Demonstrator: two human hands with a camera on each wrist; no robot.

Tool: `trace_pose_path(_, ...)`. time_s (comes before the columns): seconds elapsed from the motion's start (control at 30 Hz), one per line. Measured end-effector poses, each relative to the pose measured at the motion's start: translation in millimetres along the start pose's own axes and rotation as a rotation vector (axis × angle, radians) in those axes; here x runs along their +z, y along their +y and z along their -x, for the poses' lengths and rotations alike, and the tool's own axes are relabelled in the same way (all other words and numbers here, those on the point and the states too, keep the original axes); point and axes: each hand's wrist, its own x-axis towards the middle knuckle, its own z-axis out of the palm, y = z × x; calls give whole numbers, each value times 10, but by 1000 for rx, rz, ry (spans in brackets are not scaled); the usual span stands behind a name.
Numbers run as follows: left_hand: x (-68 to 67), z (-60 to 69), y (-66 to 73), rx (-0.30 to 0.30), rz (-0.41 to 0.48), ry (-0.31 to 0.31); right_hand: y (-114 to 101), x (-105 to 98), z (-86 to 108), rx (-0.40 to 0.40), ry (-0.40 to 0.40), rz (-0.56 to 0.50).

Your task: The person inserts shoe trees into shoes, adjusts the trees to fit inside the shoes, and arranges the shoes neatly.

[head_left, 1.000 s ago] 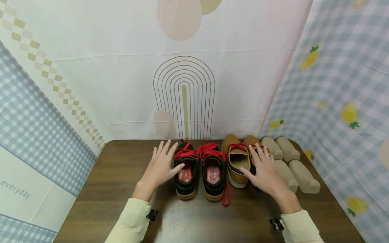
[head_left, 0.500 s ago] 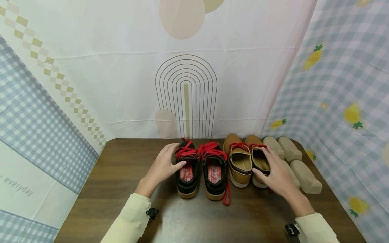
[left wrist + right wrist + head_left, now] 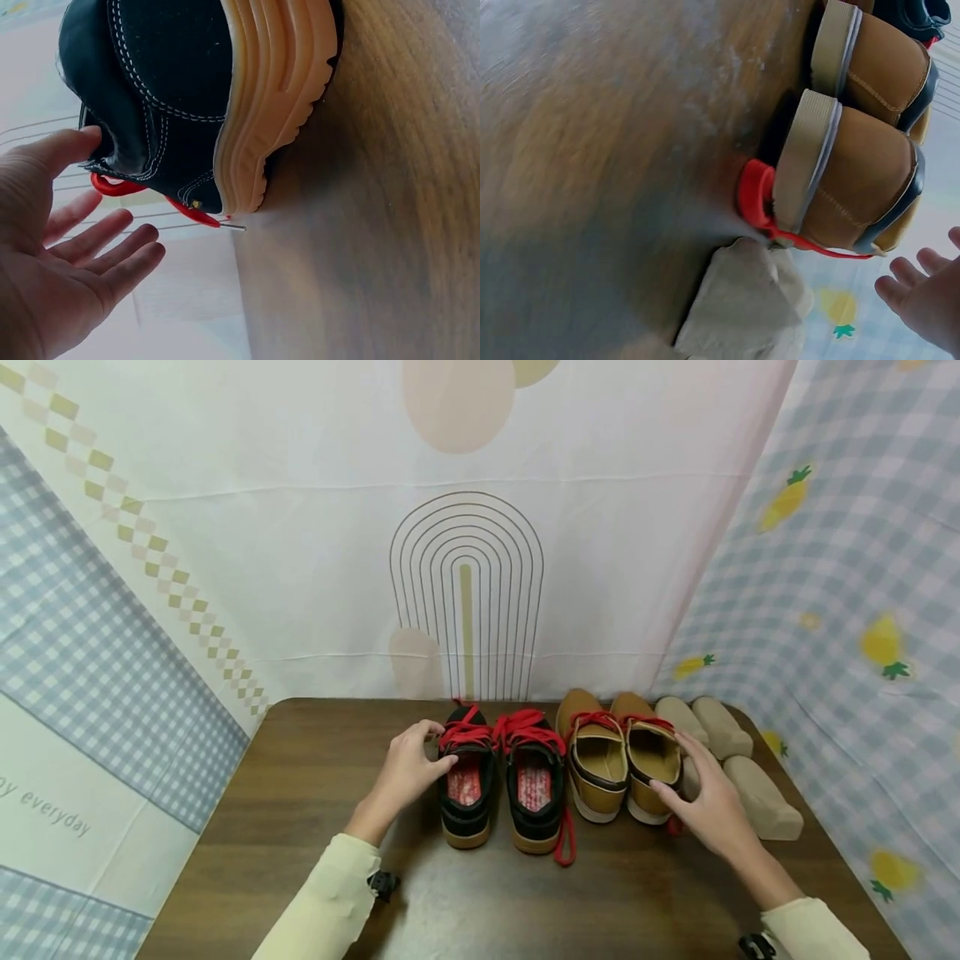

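Lower-left cloth (image 3: 56, 822) is lettered “everyday”; centre-right shoes (image 3: 534, 789) are flanked by left hand (image 3: 407, 768) and right hand (image 3: 714, 804), both loosely spread, empty.

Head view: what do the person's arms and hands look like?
The left sleeve and right sleeve are pale yellow and creased. Each has a small black fitting by its wrist end. The left hand and right hand wear no gloves.

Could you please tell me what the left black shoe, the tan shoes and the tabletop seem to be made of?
Left black shoe: probably leather or suede, dark and stitched, its collar glossier; the ridged sole looks like rubber.
Tan shoes: likely smooth leather or imitation, matte with stitched seams.
Tabletop: wood or wood-look laminate, brown-grained with a soft sheen.
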Motion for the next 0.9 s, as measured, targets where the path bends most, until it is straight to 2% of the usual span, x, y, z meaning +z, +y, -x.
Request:
trace_pose_path(0.17,28,8,7,-54,21,33,71,-40,41,27,-15,-12)
trace_pose_path(0.47,136,35,4,-135,9,41,237,-56,146,59,3,-13)
trace_pose_path(0.6,155,55,6,-167,46,54,278,-64,183,68,3,-13)
trace_pose_path(0.9,163,59,2,-169,101,90,382,-102,267,118,65,7)
